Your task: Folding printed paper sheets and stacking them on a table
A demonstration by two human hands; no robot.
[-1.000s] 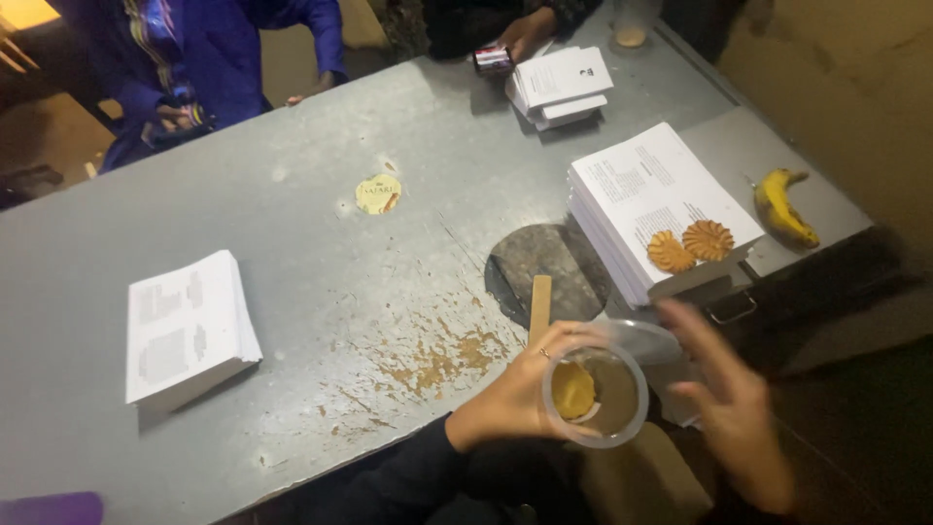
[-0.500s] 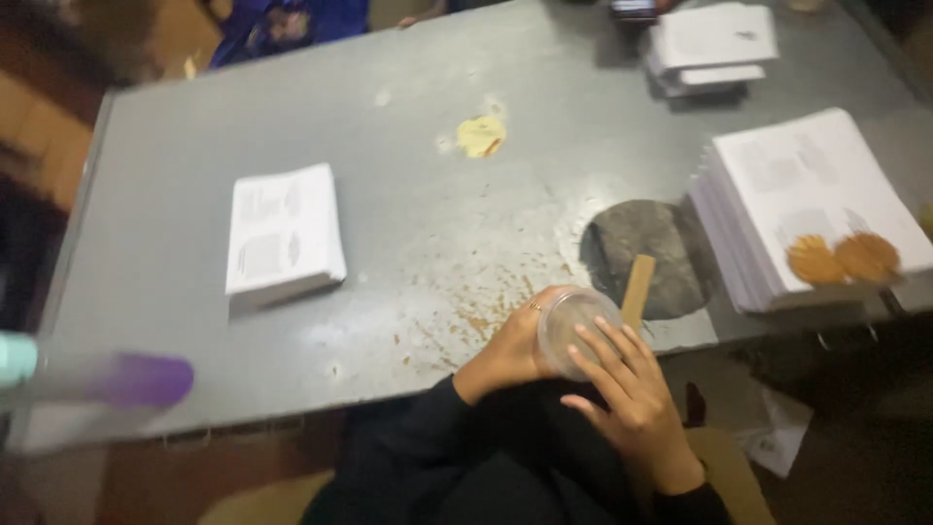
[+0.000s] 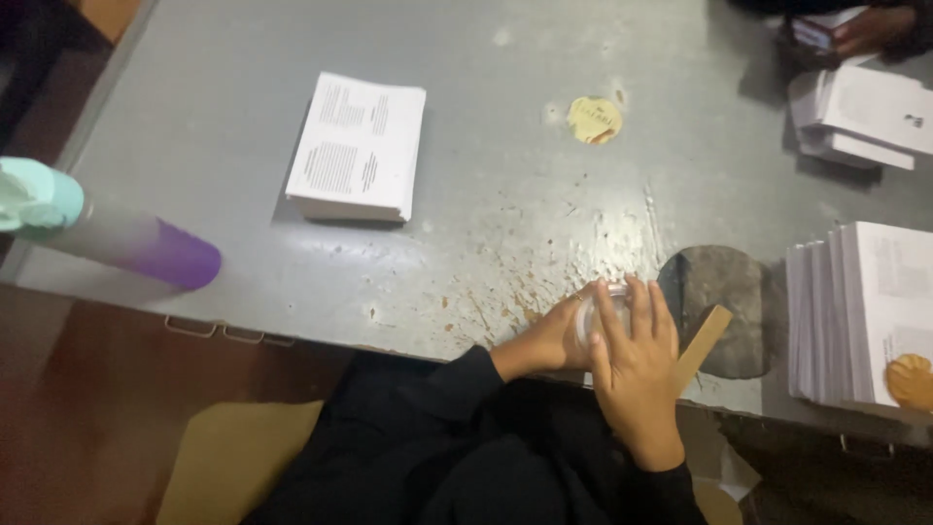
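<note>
My left hand [image 3: 549, 338] grips the side of a small clear plastic cup [image 3: 595, 307] at the near edge of the grey metal table [image 3: 486, 165]. My right hand [image 3: 634, 369] lies flat over the cup's top, its fingers covering the opening. A flat wooden stick [image 3: 702, 345] lies just right of my right hand, over a dark grey round patch [image 3: 724, 303]. What is inside the cup is hidden by my hand.
A stack of printed white sheets [image 3: 358, 146] lies at the left. A taller stack [image 3: 865, 321] with an orange disc [image 3: 912, 381] stands at the right. A yellow round sticker [image 3: 594, 120] lies further back. A teal-and-purple cylinder [image 3: 107, 233] juts in at left. Another person's hand [image 3: 868, 29] rests on stacks at top right.
My right hand came from open air at the right onto the cup and now covers its top. The cup has stayed at the table's near edge while my view shifted left and down.
</note>
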